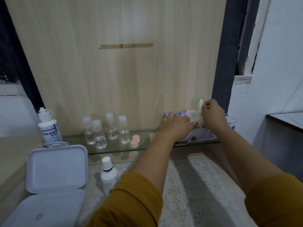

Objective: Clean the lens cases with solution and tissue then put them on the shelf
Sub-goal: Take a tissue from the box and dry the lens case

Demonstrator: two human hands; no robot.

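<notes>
A tissue box [206,134] with a purple print stands at the right end of the glass shelf [114,150]. My left hand [176,124] rests flat on the box top. My right hand [213,115] pinches a white tissue [196,116] that sticks up out of the box. A pink lens case [135,141] lies on the shelf near the middle. A second pink lens case [152,135] lies just behind my left wrist, partly hidden. A white solution bottle [49,126] marked DREAM EYE stands at the shelf's left end.
Several small clear bottles [100,134] stand on the shelf left of the cases. Below the shelf, a white bottle [109,176] stands on a lace cloth [193,185], beside an open white plastic box [54,182] at the lower left. A wood panel backs the shelf.
</notes>
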